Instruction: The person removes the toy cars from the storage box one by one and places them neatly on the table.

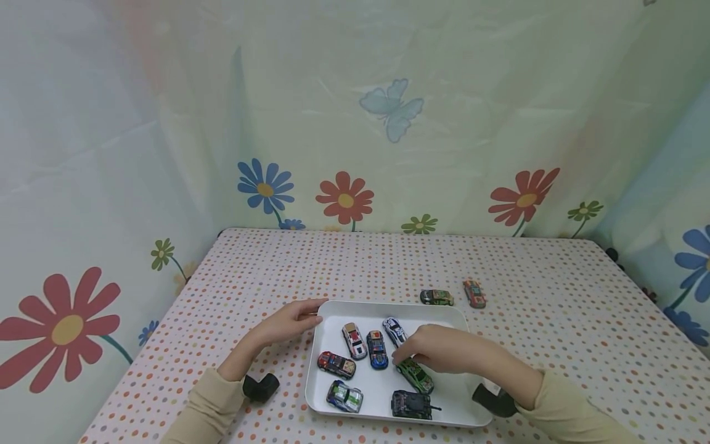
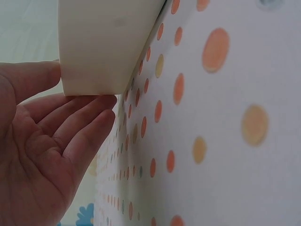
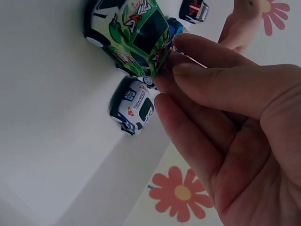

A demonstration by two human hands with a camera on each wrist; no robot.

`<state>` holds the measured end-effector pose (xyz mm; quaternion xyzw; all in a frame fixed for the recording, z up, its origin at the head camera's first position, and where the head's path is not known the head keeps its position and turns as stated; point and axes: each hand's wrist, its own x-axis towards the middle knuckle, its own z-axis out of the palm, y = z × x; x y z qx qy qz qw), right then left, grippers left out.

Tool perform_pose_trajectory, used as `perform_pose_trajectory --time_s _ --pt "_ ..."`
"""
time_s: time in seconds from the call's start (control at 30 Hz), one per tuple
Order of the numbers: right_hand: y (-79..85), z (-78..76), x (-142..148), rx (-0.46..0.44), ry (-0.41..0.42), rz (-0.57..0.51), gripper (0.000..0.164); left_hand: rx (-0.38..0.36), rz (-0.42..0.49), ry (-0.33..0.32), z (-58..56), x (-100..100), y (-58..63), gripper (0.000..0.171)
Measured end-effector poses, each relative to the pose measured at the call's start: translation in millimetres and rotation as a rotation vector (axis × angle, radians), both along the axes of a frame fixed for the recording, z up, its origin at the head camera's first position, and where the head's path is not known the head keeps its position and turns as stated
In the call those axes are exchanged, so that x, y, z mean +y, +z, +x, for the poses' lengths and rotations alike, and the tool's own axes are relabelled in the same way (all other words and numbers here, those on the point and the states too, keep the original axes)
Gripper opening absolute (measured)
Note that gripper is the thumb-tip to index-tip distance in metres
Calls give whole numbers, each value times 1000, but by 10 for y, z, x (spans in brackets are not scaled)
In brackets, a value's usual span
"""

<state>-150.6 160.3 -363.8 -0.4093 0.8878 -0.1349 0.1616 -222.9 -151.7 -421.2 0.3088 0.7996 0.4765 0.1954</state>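
Observation:
At the rear left corner of a white tray (image 1: 444, 314), my left hand (image 1: 291, 319) rests with its thumb at the rim and its loosely extended fingers against the outer wall. My right hand (image 1: 444, 349) is over the right half of the tray, its thumb and fingertips pinching one end of a green toy car (image 1: 416, 377). A white and blue toy car (image 1: 392, 329) lies just behind that hand, partly covered by it. Near the front wall of the tray sits a black toy tank (image 1: 412, 404).
Left of the right hand, the tray also holds a blue toy car (image 1: 377, 349), a white and red one (image 1: 354, 341), a red and black one (image 1: 336, 365) and a silver-green one (image 1: 345, 396). Behind the tray, a dark green car (image 1: 436, 297) and an orange car (image 1: 474, 293) stand on the dotted tablecloth (image 1: 277, 271).

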Motion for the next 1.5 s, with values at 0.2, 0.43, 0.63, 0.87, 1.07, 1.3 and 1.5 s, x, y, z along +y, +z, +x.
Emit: perform_pose_trajectory --time_s 0.2,0.43,0.63,0.87,1.07,1.3,1.5 --pt "-17 29 -12 -6 11 17 27 -4 4 0 -11 4 -18 50" --pt "26 77 43 9 7 85 31 -4 -1 4 -8 -3 14 50" --pt "50 86 118 29 -6 129 32 -10 11 8 -20 -14 20 50" --pt "48 115 220 17 -125 172 30 -12 1 20 -19 -11 21 50" --pt "34 165 284 30 -180 228 37 -8 7 14 -6 -10 34 50" --pt "-49 185 339 179 -105 222 47 -29 26 6 -3 -10 34 50" --pt "-142 205 400 298 -29 207 47 -31 22 0 4 -9 18 50"
